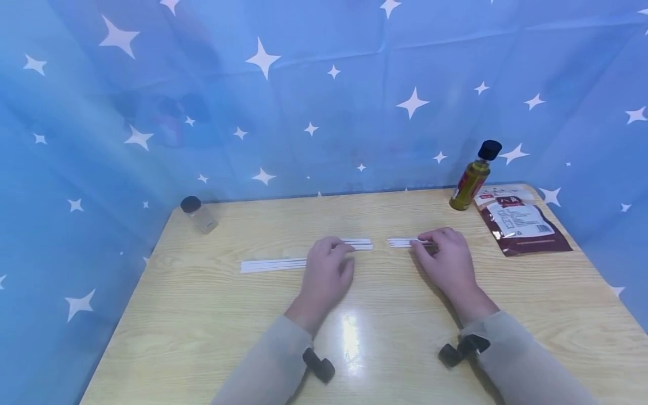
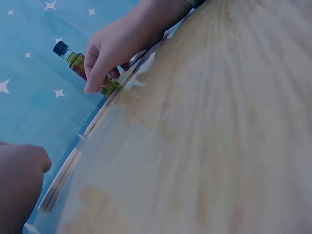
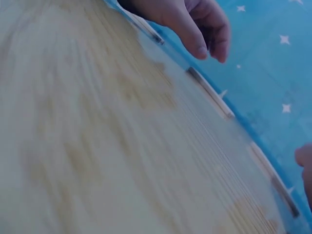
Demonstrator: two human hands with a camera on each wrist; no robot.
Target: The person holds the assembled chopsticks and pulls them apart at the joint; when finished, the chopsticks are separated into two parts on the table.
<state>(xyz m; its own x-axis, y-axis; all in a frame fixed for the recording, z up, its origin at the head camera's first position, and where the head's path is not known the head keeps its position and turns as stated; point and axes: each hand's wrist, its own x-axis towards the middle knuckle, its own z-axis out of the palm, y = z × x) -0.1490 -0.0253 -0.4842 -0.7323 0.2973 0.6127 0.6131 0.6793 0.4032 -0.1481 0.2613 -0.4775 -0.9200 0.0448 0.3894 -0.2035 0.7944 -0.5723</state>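
Observation:
My left hand [image 1: 329, 273] is above the table between two groups of thin white sticks, its fingers loosely bent. One group of sticks [image 1: 270, 265] lies to its left; another group of sticks [image 1: 360, 244] emerges by its fingertips. In the right wrist view, the left hand [image 3: 192, 24] has thumb and fingers in the air above these sticks [image 3: 209, 92]. My right hand [image 1: 448, 259] is over a further group of sticks [image 1: 399, 242], thumb and forefinger apart. In the left wrist view, the right hand [image 2: 114, 53] has its thumb raised off these sticks.
A green-yellow bottle with black cap [image 1: 471, 183] stands at the back right, beside a flat maroon and white packet [image 1: 523, 222]. At the back left is a small clear jar with black lid [image 1: 199, 215]. A blue star-patterned curtain [image 1: 324, 101] borders the wooden table [image 1: 202, 337].

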